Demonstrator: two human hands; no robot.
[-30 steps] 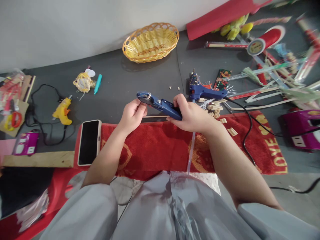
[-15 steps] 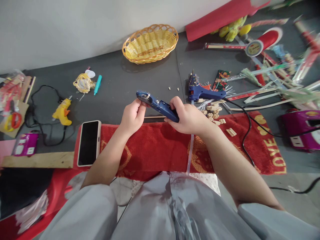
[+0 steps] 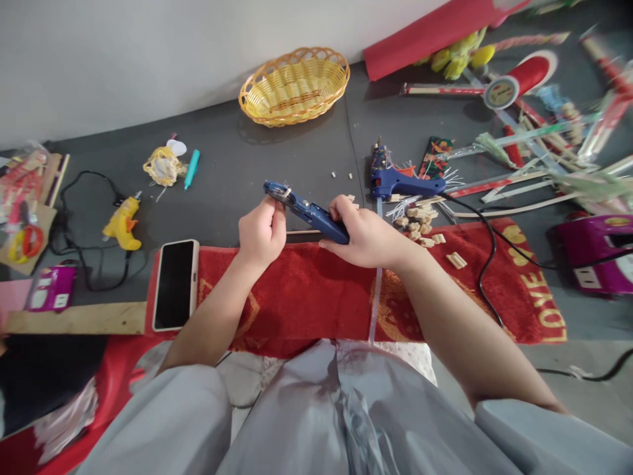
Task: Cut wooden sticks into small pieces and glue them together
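My right hand [image 3: 363, 231] is wrapped around the handle of a blue hand cutter [image 3: 316, 216], which slants up to the left above the table edge. At the cutter's metal-fitted head, my left hand [image 3: 262, 231] is closed in a pinch. Its fingertips lie beside or against the head, and what they pinch is hidden. Below the cutter, a thin pale stick [image 3: 303, 232] shows between my hands. Short pale wooden pieces [image 3: 420, 221] lie heaped right of my right hand, some on the red towel [image 3: 306, 290].
A blue glue gun [image 3: 405, 183] with a cord stands at the right, near a red ribbon spool [image 3: 524, 78] and wrapped sticks. A wicker basket [image 3: 297, 119] sits by the wall. Leftward are a phone [image 3: 174, 284], a yellow glue gun [image 3: 121, 223], a teal marker [image 3: 192, 169] and scissors [image 3: 30, 241].
Both hands and the cutter have shifted very slightly to the left in the picture. My grip looks the same, and the things on the table stay where they were.
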